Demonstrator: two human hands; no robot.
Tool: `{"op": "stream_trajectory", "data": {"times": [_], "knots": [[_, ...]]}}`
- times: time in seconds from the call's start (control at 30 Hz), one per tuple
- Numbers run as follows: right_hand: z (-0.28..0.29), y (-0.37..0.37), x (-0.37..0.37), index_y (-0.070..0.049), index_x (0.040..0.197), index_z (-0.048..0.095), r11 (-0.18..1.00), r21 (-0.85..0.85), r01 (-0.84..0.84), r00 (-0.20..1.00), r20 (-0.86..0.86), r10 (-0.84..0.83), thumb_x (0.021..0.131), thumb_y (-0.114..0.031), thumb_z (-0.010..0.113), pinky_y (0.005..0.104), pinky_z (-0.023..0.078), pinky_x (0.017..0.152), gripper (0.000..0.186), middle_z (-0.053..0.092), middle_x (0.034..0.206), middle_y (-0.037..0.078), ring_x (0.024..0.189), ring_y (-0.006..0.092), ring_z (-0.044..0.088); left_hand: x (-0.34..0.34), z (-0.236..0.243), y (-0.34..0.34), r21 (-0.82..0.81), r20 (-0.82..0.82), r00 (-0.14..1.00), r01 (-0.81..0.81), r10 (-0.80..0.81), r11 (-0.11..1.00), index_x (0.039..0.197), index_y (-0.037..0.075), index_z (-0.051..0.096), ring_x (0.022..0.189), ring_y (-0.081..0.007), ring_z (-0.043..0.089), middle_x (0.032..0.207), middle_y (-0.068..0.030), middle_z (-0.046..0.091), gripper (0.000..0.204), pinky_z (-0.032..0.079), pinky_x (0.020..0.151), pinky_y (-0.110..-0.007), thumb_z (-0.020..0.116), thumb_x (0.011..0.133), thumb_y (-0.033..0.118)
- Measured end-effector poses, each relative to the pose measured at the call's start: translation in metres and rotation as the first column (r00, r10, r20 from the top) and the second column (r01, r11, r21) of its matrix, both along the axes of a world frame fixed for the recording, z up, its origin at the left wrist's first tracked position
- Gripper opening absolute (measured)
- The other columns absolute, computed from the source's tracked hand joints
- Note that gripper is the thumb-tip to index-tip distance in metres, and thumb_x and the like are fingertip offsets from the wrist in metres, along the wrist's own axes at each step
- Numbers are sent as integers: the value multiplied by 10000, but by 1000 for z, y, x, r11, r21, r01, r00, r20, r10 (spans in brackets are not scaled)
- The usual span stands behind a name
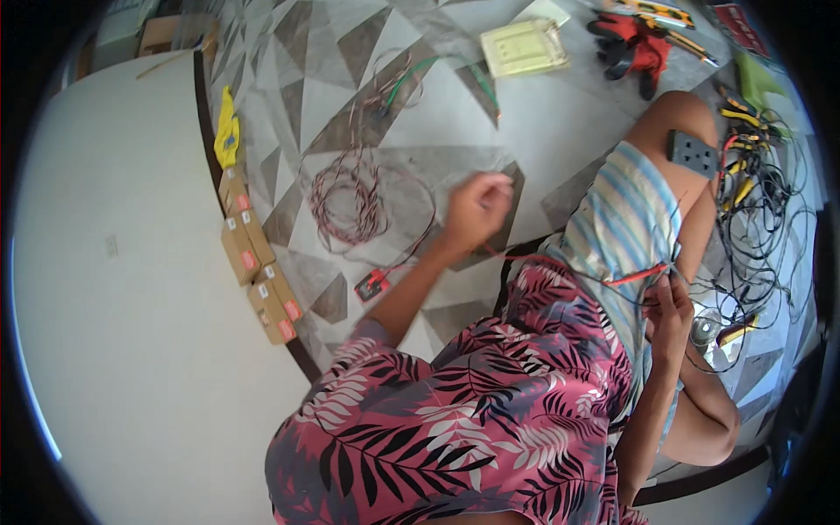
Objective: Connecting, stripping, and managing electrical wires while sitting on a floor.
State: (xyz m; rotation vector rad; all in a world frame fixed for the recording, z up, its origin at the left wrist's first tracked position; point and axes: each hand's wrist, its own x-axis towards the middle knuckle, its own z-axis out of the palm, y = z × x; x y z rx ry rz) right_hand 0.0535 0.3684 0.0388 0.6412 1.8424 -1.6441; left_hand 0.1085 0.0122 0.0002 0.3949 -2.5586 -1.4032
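Observation:
My right hand [669, 311] is closed in a pinch over my lap, gripping a thin dark wire. Beside its fingertips a red insulated piece [636, 276] lies across the striped shorts [630, 206]. A red cable [534, 257] runs leftward from the lap toward the floor. My left hand [479, 210] is raised over the tiles with curled fingers, slightly blurred; whatever it may hold is hidden. A dark multi-socket outlet block [693, 154] rests on my leg near the knee.
A coil of twisted wire [350, 206] and a red-black device [372, 285] lie left. Small cartons [249, 249] line the wall. Ahead are a pale yellow plate [523, 47], red-black gloves [630, 48] and a green wire [437, 59]. Tangled black cables [757, 206] and yellow-handled pliers [742, 329] lie right.

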Motion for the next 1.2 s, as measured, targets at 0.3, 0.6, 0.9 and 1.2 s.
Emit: {"op": "stream_trajectory", "data": {"times": [0.3, 0.6, 0.9, 1.2], "knots": [[-14, -4, -9, -29, 834, 626, 994, -51, 96, 995, -25, -97, 915, -294, 679, 202, 364, 521, 282, 569, 672, 0, 548, 62, 494, 315, 14, -190, -586, 808, 261, 253, 529, 770, 1346, 103, 361, 1288, -358, 387, 1307, -134, 450, 991, 331, 1040, -511, 887, 530, 299], [-16, -7, -16, -39, 765, 581, 994, -72, 84, 996, -33, -86, 908, -238, 659, 219, 339, 472, 257, 541, 648, -2, 504, 69, 471, 329, -21, -150, -613, 733, 580, 334, 356, 716, 1146, 128, 533, 1095, -296, 555, 1122, -101, 575, 626, 338, 1020, -489, 793, 598, 280], [22, 0, -5, -58, 861, 605, 985, -175, 1, 981, 191, 33, 918, -196, 594, 206, 189, 433, 150, 442, 636, -55, 479, 30, 313, 106, 78, -144, -695, 415, 759, 620, -501, 364, 1056, 217, 645, 1146, -239, 538, 1121, -18, 598, 405, 336, 988, -527, 731, 663, 169], [62, -9, 11, -28, 858, 634, 971, -217, 96, 986, 154, -63, 898, -148, 648, 199, 199, 420, 126, 418, 569, -76, 451, 14, 321, -121, -12, -64, -780, 422, 419, 620, -804, -86, 1038, 243, 629, 1141, -146, 477, 1262, 64, 532, 270, 298, 1016, -405, 587, 802, 118]]}}
